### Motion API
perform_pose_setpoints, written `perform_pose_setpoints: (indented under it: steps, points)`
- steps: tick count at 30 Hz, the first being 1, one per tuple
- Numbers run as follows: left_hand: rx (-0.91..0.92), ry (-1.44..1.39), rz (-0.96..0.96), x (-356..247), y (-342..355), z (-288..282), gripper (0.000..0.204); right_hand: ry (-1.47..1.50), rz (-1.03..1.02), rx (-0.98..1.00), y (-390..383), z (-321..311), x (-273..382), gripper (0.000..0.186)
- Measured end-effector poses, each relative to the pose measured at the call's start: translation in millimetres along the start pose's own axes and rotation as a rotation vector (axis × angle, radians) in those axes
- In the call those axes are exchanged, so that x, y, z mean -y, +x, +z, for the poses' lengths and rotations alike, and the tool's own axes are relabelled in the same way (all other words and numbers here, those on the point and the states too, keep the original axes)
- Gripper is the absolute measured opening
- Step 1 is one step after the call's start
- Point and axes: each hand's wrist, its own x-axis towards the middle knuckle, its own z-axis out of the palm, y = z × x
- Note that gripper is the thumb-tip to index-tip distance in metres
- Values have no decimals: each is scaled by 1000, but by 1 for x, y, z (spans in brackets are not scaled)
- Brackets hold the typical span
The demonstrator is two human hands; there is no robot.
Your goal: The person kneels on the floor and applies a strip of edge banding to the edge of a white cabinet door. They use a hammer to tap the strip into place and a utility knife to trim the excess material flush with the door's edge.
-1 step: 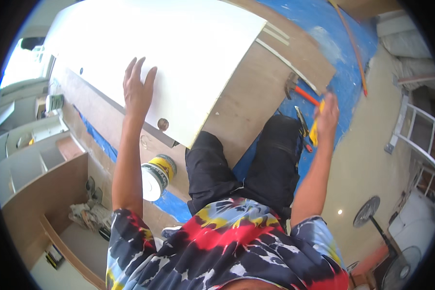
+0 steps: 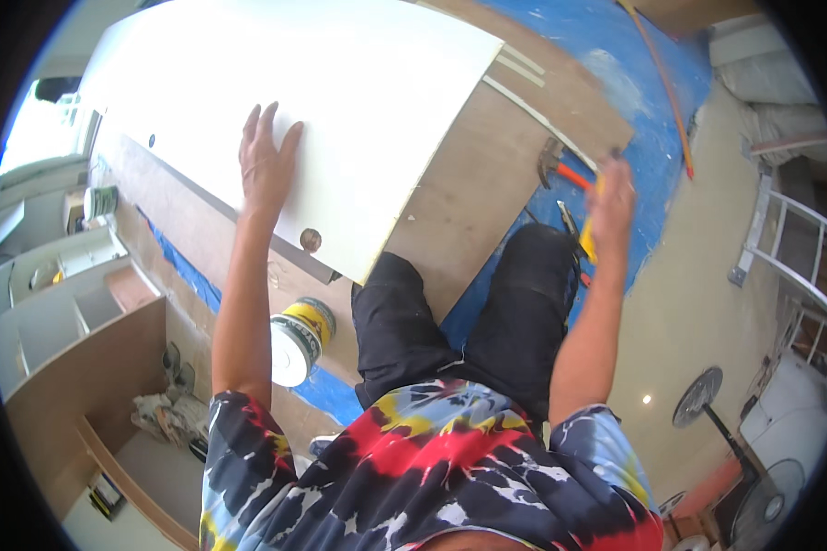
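A large white panel [image 2: 377,119] lies in front of me, with a round hole [image 2: 311,241] near its close edge. My left hand [image 2: 268,165] rests flat on it, fingers stretched and apart. On the right, my right hand [image 2: 615,204] is closed around a long yellow tool [image 2: 591,231]; motion blur hides its exact kind. Beside that hand lies a claw hammer [image 2: 549,163] with an orange handle, partly over the brown board. A utility knife [image 2: 567,219] sits close to my right knee, just left of the yellow tool.
Brown boards [image 2: 469,174] lie under the panel, over blue sheeting [image 2: 648,165]. A white, green and yellow bucket [image 2: 300,340] stands left of my legs. Shelving [image 2: 60,321] is at the left; a metal ladder [image 2: 786,234] and a black fan [image 2: 698,397] are at the right.
My right hand has moved slightly up and left with the yellow tool, toward the hammer's handle. My left hand stays on the panel.
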Motion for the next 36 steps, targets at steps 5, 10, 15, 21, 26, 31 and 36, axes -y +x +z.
perform_pose_setpoints:
  steps: [5, 10, 15, 21, 26, 31, 36]
  points:
    - [34, 200, -9, 8, 22, 31, 63, 273, -195, -57, 44, 118, 57, 21]
    - [39, 165, -2, 8, 19, 29, 62, 295, -241, -279, 84, 168, 51, 21]
    - [23, 135, 8, 9, 19, 29, 62, 126, -274, -490, 106, 177, 62, 28]
    - [28, 120, 43, 8, 19, 26, 63, -145, -410, -497, 133, 173, 61, 28]
    - [-3, 115, 68, 12, 20, 30, 63, -210, -383, -453, 150, 172, 52, 26]
    - [-4, 121, 60, 11, 20, 32, 64, -281, -441, -417, 151, 170, 57, 23]
    - [11, 127, 48, 7, 21, 31, 65, -208, -383, -310, 87, 172, 75, 23]
